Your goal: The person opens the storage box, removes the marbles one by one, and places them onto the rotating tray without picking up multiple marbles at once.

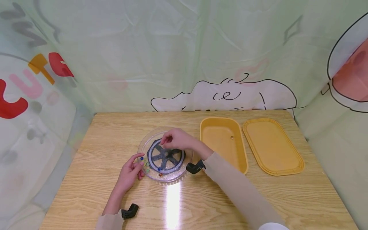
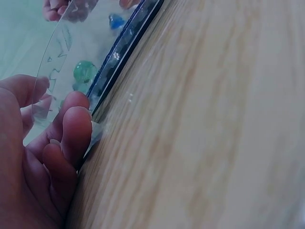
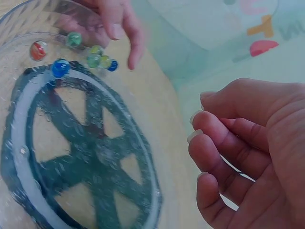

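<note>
A round clear plastic dish (image 1: 188, 167) stands over a dark, spoked wheel-like base (image 1: 163, 163) with a pale ring. At the dish's left side my left hand (image 1: 128, 175) grips the rim, thumb and fingers on either side of it. Several glass marbles lie in the dish near that hand: a green one (image 3: 74, 38), a blue one (image 3: 60, 68), an orange-red one (image 3: 38, 50) and a yellow-green cluster. Over the dish's far part hovers my right hand (image 1: 179, 139), its fingers loosely bent. Nothing shows between its fingertips in the right wrist view.
Right of the dish, a yellow rectangular tub (image 1: 219, 153) holds a small marble (image 1: 232, 137), with my right forearm passing over its near side. Its flat yellow lid (image 1: 273, 147) lies farther right. A printed curtain (image 1: 172, 64) borders the wooden table (image 1: 86, 179).
</note>
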`<state>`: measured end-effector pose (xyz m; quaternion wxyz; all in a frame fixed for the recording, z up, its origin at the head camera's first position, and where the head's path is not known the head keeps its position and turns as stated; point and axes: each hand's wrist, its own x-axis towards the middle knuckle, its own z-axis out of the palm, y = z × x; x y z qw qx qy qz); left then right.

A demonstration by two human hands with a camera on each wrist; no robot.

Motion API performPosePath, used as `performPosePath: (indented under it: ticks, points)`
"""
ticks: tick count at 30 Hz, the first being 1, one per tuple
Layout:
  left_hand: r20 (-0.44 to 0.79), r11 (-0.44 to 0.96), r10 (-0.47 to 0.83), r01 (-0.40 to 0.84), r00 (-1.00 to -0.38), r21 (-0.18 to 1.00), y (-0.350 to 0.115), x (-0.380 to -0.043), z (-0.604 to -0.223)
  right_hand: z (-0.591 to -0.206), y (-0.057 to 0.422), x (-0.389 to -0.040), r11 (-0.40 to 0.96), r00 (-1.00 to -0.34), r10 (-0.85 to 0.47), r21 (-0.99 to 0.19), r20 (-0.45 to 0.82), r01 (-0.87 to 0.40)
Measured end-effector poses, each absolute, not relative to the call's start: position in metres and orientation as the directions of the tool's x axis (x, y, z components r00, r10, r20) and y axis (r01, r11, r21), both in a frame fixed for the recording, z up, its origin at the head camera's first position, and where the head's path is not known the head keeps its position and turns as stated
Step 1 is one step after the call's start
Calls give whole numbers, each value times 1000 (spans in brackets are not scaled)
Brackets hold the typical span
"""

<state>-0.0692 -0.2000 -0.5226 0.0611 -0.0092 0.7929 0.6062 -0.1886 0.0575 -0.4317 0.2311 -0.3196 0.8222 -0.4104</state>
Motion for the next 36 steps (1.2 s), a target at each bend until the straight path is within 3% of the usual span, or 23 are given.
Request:
performPosePath:
  ticks: [11,25,36]
  points:
    - [-78,280,59,-58,-995,958,-201,-69,-525,-416,92,-197,453,-727,-687,-793,-19,-408]
    - [-83,273,58,-64,-995,960,-200,-71,-525,-416,158,-196,485,-822,-569,-820,-32,-304]
    - [-120,276,46,-103,-992,956,-199,-69,-520,-435,197,-189,477,-827,-561,-826,-24,-300]
